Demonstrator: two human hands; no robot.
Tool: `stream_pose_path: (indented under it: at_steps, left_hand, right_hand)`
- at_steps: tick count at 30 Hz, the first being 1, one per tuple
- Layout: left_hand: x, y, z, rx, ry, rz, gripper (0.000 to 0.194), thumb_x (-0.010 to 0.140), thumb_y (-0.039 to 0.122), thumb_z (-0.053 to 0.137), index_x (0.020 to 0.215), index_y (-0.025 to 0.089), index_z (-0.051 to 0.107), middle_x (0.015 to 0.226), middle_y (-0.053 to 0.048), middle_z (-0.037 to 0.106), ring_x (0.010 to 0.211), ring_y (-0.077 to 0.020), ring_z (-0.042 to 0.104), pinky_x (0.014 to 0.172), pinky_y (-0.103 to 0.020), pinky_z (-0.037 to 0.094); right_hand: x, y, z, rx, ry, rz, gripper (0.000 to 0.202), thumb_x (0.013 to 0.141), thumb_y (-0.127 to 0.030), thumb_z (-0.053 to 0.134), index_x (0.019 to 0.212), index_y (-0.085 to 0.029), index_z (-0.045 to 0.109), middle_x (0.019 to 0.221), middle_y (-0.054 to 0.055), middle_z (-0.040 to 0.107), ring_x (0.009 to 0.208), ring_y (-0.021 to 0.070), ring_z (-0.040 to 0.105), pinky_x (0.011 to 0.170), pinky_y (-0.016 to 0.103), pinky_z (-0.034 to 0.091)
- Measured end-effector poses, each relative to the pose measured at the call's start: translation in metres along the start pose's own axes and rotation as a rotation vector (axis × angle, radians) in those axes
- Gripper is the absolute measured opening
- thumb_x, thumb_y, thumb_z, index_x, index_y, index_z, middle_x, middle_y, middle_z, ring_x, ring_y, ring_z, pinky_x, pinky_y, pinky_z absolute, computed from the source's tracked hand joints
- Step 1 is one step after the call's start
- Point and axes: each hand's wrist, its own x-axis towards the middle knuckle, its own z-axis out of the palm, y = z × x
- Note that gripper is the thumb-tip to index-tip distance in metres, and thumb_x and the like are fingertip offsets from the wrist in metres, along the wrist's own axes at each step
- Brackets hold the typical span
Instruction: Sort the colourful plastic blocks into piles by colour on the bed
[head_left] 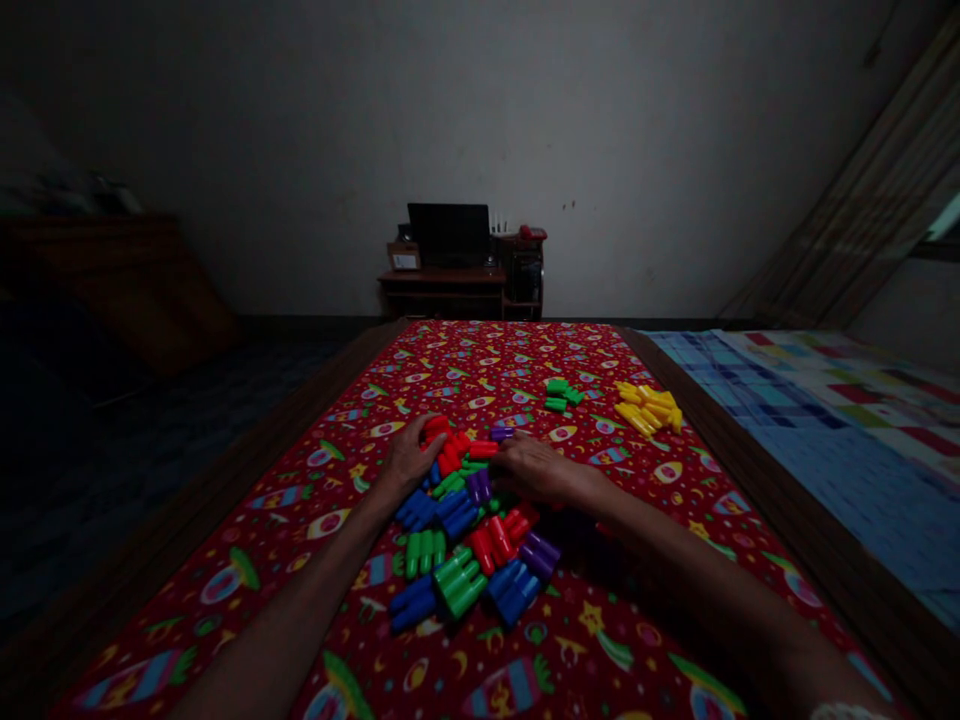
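Note:
Mixed plastic blocks lie heaped on a red patterned cloth [292, 570]. My left hand [409, 455] is at the heap's far left edge, its fingers against a red block [435, 428]. Over the heap's far right side reaches my right hand [531, 468], fingers bent down beside a purple block [501, 434] and a red block [484, 450]; its fingertips are partly hidden. Nearer me are blue blocks [514, 590], green blocks [460, 582] and red blocks [493, 543]. Farther off sit a small green group [562, 394] and a yellow group [649, 408].
A dark wooden edge [675, 400] frames the cloth. To the right is a blue checked bedspread [750, 440]. Against the far wall stands a desk [442, 280] with a black monitor [450, 234]. A wooden cabinet [112, 280] stands at the left.

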Motion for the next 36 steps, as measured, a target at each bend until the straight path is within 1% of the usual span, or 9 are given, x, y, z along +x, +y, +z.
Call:
stream_pose_path:
  at_steps: [6, 9, 15, 18, 21, 24, 27, 32, 36]
  left_hand:
    - [0.000, -0.003, 0.001, -0.022, -0.015, 0.058, 0.043, 0.079, 0.044, 0.049, 0.112, 0.018, 0.061, 0.112, -0.009, 0.070, 0.100, -0.0240, 0.066, 0.090, -0.037, 0.052]
    - [0.001, -0.003, 0.000, -0.029, -0.012, 0.058, 0.042, 0.079, 0.043, 0.050, 0.111, 0.018, 0.061, 0.110, -0.008, 0.070, 0.097, -0.0235, 0.067, 0.088, -0.036, 0.053]
    - [0.001, -0.003, 0.000, 0.006, -0.025, 0.028, 0.041, 0.079, 0.040, 0.051, 0.111, 0.018, 0.061, 0.106, -0.008, 0.071, 0.092, -0.0230, 0.067, 0.084, -0.036, 0.053]
    - [0.001, -0.003, 0.000, 0.004, -0.034, 0.029, 0.043, 0.079, 0.041, 0.050, 0.112, 0.016, 0.061, 0.106, -0.010, 0.070, 0.093, -0.0237, 0.067, 0.085, -0.038, 0.053]
    - [0.001, -0.002, -0.001, 0.001, -0.030, 0.025, 0.042, 0.079, 0.041, 0.050, 0.112, 0.017, 0.061, 0.105, -0.009, 0.071, 0.091, -0.0235, 0.067, 0.083, -0.037, 0.054]
    - [0.000, -0.001, -0.002, -0.001, -0.031, 0.018, 0.042, 0.079, 0.041, 0.051, 0.112, 0.018, 0.061, 0.106, -0.008, 0.070, 0.093, -0.0233, 0.067, 0.084, -0.036, 0.053]
    - [0.000, 0.000, -0.002, -0.008, -0.045, 0.007, 0.043, 0.079, 0.040, 0.050, 0.113, 0.018, 0.060, 0.110, -0.008, 0.070, 0.095, -0.0230, 0.066, 0.086, -0.036, 0.053]
    - [-0.001, -0.001, -0.002, -0.020, -0.046, 0.007, 0.041, 0.079, 0.040, 0.051, 0.113, 0.019, 0.060, 0.111, -0.008, 0.070, 0.098, -0.0232, 0.066, 0.089, -0.037, 0.052]
    - [-0.001, -0.001, -0.001, -0.037, -0.034, 0.031, 0.040, 0.079, 0.042, 0.050, 0.111, 0.020, 0.061, 0.113, -0.007, 0.070, 0.100, -0.0232, 0.066, 0.090, -0.037, 0.052]
  right_hand:
    - [0.002, 0.006, -0.015, 0.409, -0.033, 0.148, 0.022, 0.074, -0.025, 0.073, 0.091, -0.013, 0.067, 0.076, 0.000, 0.063, 0.066, 0.0105, 0.053, 0.057, 0.020, 0.034]
    - [-0.002, 0.030, -0.025, 0.495, 0.112, 0.211, 0.016, 0.072, -0.023, 0.072, 0.083, -0.013, 0.066, 0.070, -0.002, 0.062, 0.062, 0.0093, 0.053, 0.056, 0.019, 0.034]
    - [-0.021, 0.105, -0.027, 0.576, 0.503, 0.440, 0.007, 0.070, -0.020, 0.065, 0.072, -0.014, 0.065, 0.068, 0.001, 0.066, 0.062, 0.0134, 0.059, 0.058, 0.022, 0.041]
    - [-0.029, 0.128, -0.018, 0.607, 0.583, 0.583, 0.006, 0.071, -0.017, 0.064, 0.075, -0.014, 0.067, 0.070, 0.003, 0.070, 0.064, 0.0160, 0.063, 0.060, 0.024, 0.047]
    - [-0.036, 0.134, -0.012, 0.467, 0.581, 0.704, 0.016, 0.073, -0.013, 0.062, 0.086, -0.013, 0.072, 0.079, 0.006, 0.073, 0.072, 0.0195, 0.068, 0.066, 0.027, 0.050]
    - [-0.038, 0.126, -0.014, 0.260, 0.611, 0.738, 0.029, 0.077, -0.012, 0.058, 0.104, -0.013, 0.071, 0.095, 0.010, 0.074, 0.086, 0.0218, 0.068, 0.078, 0.030, 0.050]
    - [-0.030, 0.098, -0.024, 0.254, 0.614, 0.627, 0.028, 0.082, -0.015, 0.055, 0.105, -0.015, 0.071, 0.100, 0.009, 0.074, 0.089, 0.0190, 0.068, 0.078, 0.026, 0.049]
    - [-0.007, 0.021, -0.021, 0.445, 0.175, 0.179, 0.021, 0.085, -0.030, 0.060, 0.093, -0.015, 0.073, 0.083, 0.005, 0.073, 0.072, 0.0143, 0.064, 0.061, 0.020, 0.041]
    - [0.001, -0.004, -0.009, 0.352, 0.107, 0.122, 0.014, 0.079, -0.016, 0.064, 0.089, -0.014, 0.073, 0.077, 0.004, 0.070, 0.067, 0.0124, 0.059, 0.057, 0.020, 0.034]
